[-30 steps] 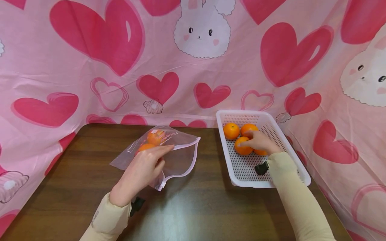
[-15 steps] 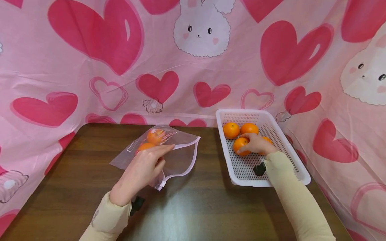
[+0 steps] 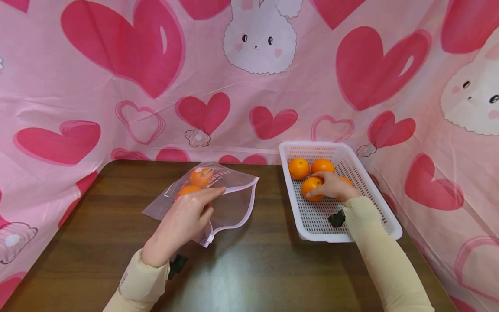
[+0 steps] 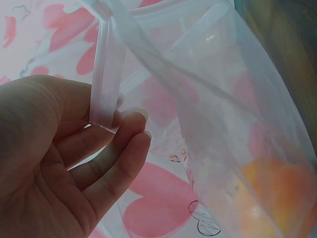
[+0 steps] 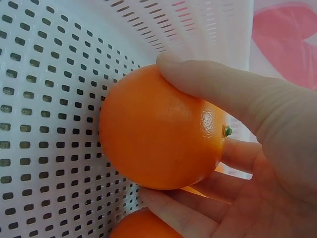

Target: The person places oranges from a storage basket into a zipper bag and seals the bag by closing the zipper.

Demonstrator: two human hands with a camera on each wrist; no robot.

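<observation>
My left hand (image 3: 181, 221) pinches the rim of a clear zip bag (image 3: 235, 206) lying on its side with its mouth spread open. Two oranges (image 3: 200, 177) show through the bag's far part, and one orange (image 4: 267, 198) is blurred behind the plastic in the left wrist view. Inside a white perforated basket (image 3: 293, 208), my right hand (image 3: 337, 187) grips an orange (image 5: 158, 134), thumb on one side and fingers on the other. Its green stem end faces the palm in the right wrist view. Other oranges (image 3: 299, 168) sit close around it.
The basket stands at the right on a brown wooden table (image 3: 249, 273), near the pink heart-patterned cloth (image 3: 257, 86) that rises behind and at the sides. A white zip slider (image 3: 211, 238) hangs at the bag's near corner.
My right hand has moved slightly and its fingers have closed round the near orange, which has shifted a little to the left. The left hand and bag have stayed put.
</observation>
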